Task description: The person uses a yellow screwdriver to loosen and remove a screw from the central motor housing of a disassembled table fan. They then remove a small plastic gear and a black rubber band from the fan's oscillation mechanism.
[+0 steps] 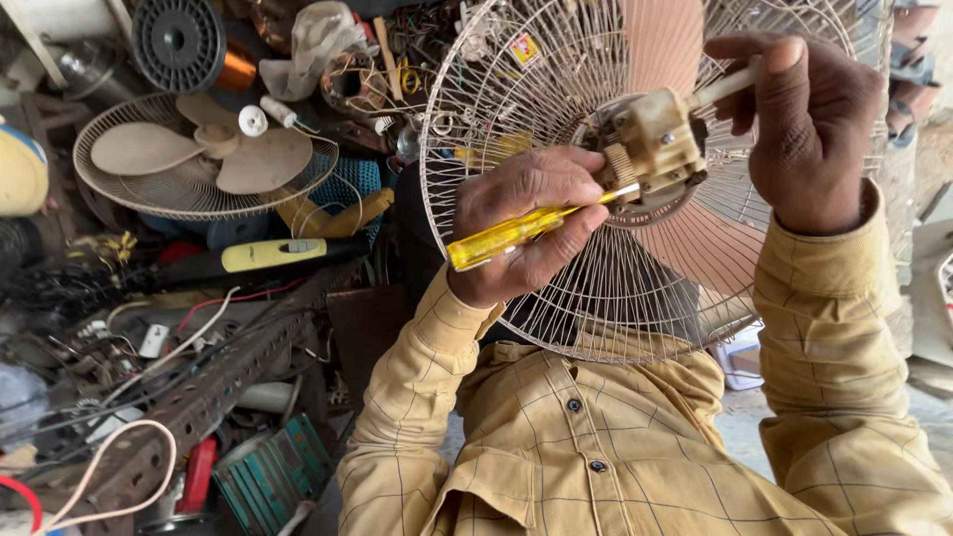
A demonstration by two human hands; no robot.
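Left hand (526,223) wrapped around screwdriver (516,230): clear yellow handle, long axis rising rightward, tip on beige gearbox (655,139) at centre of fan guard (516,119). Right hand (809,129) pinching the gearbox's white knob (723,87).

Long-sleeved shirt (615,447), mustard-yellow, thin dark windowpane check. Small dark round buttons down front placket. Flap of chest pocket visible low on front, fabric creased. Sleeves reach wrists, cuffs loose; left sleeve (412,397) and right sleeve (834,347) same cloth. Left hand (526,223) and right hand (809,129) bare, no gloves.
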